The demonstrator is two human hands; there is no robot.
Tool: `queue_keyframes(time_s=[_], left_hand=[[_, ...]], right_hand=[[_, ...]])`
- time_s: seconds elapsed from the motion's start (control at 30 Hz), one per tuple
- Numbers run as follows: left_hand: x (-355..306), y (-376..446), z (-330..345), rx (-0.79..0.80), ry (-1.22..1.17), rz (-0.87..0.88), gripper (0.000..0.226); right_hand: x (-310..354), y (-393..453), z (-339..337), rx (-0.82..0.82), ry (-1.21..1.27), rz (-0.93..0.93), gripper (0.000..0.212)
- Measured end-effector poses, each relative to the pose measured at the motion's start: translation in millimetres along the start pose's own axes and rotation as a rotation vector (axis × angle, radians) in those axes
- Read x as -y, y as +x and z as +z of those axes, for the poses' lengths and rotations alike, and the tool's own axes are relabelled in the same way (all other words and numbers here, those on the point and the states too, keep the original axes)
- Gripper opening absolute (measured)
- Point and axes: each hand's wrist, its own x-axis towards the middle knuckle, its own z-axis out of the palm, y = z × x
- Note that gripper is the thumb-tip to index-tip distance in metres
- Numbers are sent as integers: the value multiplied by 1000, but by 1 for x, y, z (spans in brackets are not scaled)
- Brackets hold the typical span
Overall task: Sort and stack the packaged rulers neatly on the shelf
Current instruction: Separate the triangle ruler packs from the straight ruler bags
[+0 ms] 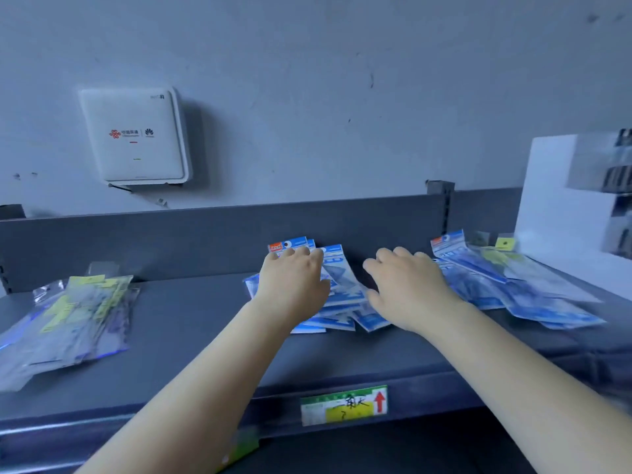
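Dark grey shelf (191,340) with a low back panel against a pale wall. Three groups of packaged rulers lie on it. Centre: a loose blue pile (345,302), packs fanned and overlapping, header cards toward the back panel. Left hand (294,285) rests palm-down on this pile, fingers extended and close together, fingertips reaching the header cards — grip flat, nothing clasped. Right hand (407,289) sits just right of the left hand, palm down over the right edge of the same pile, fingers spread and slightly bent, thumb low near the packs; whether the fingertips touch the shelf or the packs cannot be told, and nothing is seen held in its grip. Right: a second blue pile (496,289), slewed diagonally, with clear packs bearing yellow labels (506,254) lying over its far end. Left: a yellow-label pile (75,313) in clear sleeves, well apart from the centre pile, untidily overlapped and blurred. A white box (561,213) stands at the shelf's right end, near the right pile. A price tag (343,405) with a red arrow and handwriting is fixed to the shelf's front edge, below the hands. A white router (133,135) is mounted on the wall — upper left
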Motion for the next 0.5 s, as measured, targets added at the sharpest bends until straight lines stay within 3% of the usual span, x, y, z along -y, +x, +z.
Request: queue_keyframes(time_s=[0.33, 0.5], left_hand=[[-147, 36, 12, 32, -64, 87, 32], [-206, 52, 19, 58, -88, 115, 30]], right_hand=[[-128, -66, 14, 20, 20, 119, 28], [-189, -93, 26, 108, 74, 180, 32]])
